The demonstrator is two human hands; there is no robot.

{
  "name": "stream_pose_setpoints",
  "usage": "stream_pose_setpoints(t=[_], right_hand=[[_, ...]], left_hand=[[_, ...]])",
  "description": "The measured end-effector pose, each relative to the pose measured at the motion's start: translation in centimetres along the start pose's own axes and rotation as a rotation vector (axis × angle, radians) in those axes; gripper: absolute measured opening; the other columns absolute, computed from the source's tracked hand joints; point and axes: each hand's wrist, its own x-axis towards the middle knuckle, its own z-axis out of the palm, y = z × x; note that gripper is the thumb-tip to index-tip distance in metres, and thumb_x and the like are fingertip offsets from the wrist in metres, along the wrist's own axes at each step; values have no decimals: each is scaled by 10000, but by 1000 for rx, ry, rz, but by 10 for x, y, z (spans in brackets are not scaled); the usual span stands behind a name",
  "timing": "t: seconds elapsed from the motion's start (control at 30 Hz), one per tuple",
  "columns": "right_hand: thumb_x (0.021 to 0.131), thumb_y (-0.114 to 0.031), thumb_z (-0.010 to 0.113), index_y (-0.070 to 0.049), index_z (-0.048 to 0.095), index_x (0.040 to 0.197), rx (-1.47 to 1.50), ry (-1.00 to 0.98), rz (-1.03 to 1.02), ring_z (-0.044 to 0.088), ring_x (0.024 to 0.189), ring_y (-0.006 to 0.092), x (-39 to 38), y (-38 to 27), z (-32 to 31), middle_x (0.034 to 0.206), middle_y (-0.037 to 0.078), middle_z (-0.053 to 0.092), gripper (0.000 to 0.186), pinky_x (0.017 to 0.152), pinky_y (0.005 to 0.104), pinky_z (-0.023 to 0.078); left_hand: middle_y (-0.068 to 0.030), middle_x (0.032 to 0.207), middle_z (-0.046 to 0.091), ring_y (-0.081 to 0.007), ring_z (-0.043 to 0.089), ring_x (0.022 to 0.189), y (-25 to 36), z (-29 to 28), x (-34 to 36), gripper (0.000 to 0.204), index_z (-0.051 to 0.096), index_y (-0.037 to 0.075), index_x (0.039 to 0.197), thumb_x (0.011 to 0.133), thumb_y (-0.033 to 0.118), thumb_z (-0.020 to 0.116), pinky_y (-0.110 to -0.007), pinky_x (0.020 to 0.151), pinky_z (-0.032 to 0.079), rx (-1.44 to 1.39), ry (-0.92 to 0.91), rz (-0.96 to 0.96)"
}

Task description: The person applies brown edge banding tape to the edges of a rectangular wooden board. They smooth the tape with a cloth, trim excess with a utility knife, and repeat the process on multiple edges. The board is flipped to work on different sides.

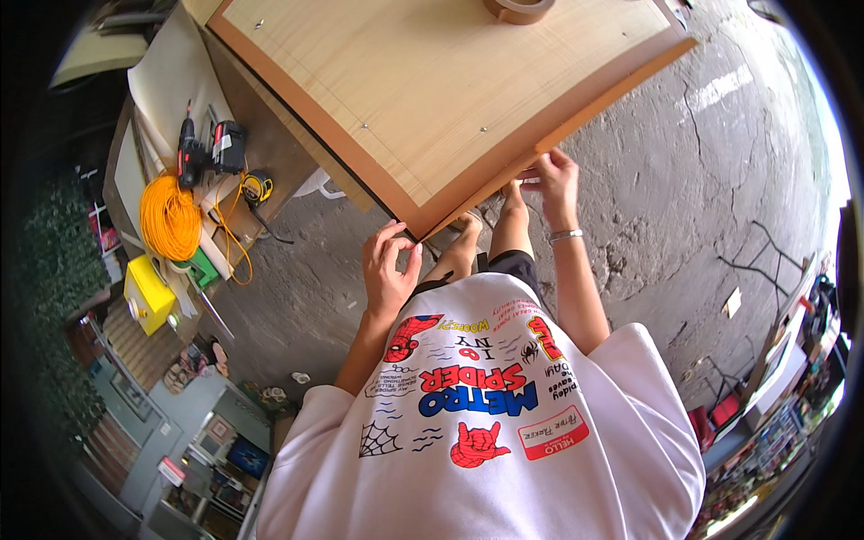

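A pale wooden board (432, 90) with brown borders fills the top of the view; screws stand on it. A narrow brown edging strip (621, 94) runs along its lower right edge, standing partly out from it. My left hand (390, 270) is at the near corner, fingers curled, thumb and fingertips pinching the strip's end. Further right, my right hand (553, 187) grips that strip from beneath, some fingertips hidden. A roll of brown tape (518, 13) lies on the board's far part.
Left, a worktable (279, 175) holds a drill (189, 153), battery (229, 144), tape measure (257, 187), orange cord coil (169, 216) and yellow box (149, 292). My legs are below the board on cracked concrete (630, 225). A metal frame (774, 261) and clutter are at right.
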Motion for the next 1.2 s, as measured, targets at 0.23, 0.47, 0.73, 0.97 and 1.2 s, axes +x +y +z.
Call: stream_pose_setpoints(t=[0.23, 0.47, 0.73, 0.97, 1.2], right_hand=[[1011, -263, 650, -1, 696, 1021, -9, -75, 127, 722, 661, 143, -66, 45, 55, 822, 65, 741, 267, 561, 260, 577], [937, -187, 710, 51, 721, 879, 11, -104, 84, 628, 585, 60, -118, 94, 107, 697, 29, 697, 246, 538, 248, 527], [906, -233, 715, 51, 705, 799, -23, -145, 78, 672, 555, 125, -145, 104, 126, 656, 106, 711, 304, 560, 290, 541], [884, -245, 729, 22, 715, 810, -398, -412, 28, 708, 647, 146, -158, 110, 115, 731, 141, 731, 278, 613, 313, 553], [916, -191, 719, 23, 630, 901, -17, -101, -144, 596, 572, 137, -129, 98, 93, 708, 91, 675, 233, 558, 311, 499]], left_hand=[[-116, 1223, 669, -363, 644, 1177, -2, -3, 1, 135, 635, 68, 922, 887, 109, 759, -475, 964, 490, -17, -44, 50], [-124, 1206, 674, -387, 655, 1156, -2, -3, 2, 101, 648, 54, 918, 896, 100, 735, -486, 962, 523, -8, -56, 76], [-145, 1173, 681, -399, 674, 1131, -8, -2, 0, 88, 655, 41, 931, 907, 92, 722, -490, 927, 548, -18, -47, 90], [-170, 1154, 685, -399, 681, 1101, -6, -4, 3, 94, 651, 32, 934, 902, 73, 729, -479, 905, 561, -20, -42, 75], [-174, 1203, 674, -382, 660, 1133, 11, 5, 1, 342, 617, 23, 1107, 845, 106, 821, -474, 962, 536, 17, 49, 56]])
